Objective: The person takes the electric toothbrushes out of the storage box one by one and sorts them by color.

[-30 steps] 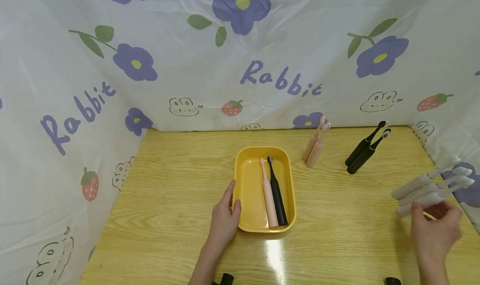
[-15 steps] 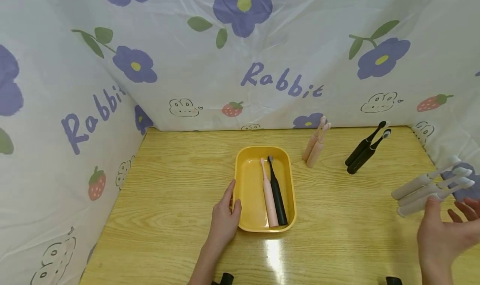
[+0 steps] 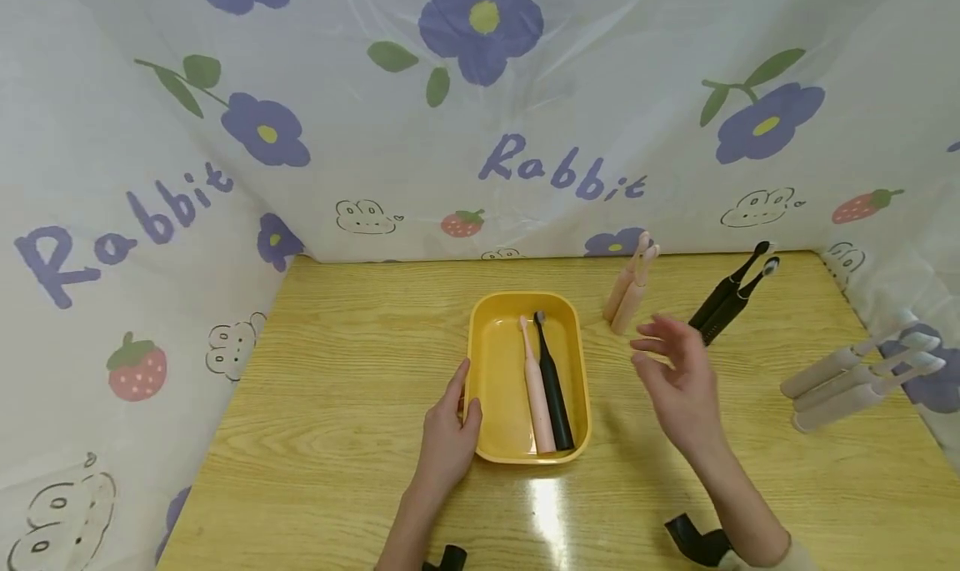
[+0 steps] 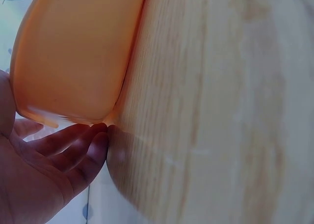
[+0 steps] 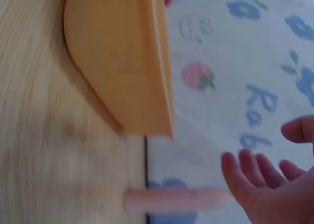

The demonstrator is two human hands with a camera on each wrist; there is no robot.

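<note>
My left hand [image 3: 450, 438] grips the left wall of a yellow tray [image 3: 497, 388], thumb at the rim; in the left wrist view its fingers [image 4: 93, 153] curl at the tray's lower edge. A pink electric toothbrush [image 3: 537, 400] and a black electric toothbrush [image 3: 556, 400] lie side by side in the tray. My right hand [image 3: 686, 388] is raised between the tray and the standing brushes, holding nothing, fingers spread and slightly bent. Beyond it stand two pink toothbrushes [image 3: 635, 300]; it overlaps the lower part of two black toothbrushes [image 3: 723, 308].
Three white toothbrushes [image 3: 836, 404] stand in a row at the right of the wooden table [image 3: 352, 371]. A patterned cloth [image 3: 555, 96] hangs behind the table and along its sides. Black curved pieces [image 3: 697, 542] show by both forearms.
My right hand has let go of the white toothbrush at the right and moved left across the table toward the tray. My left hand and the tray have stayed in place.
</note>
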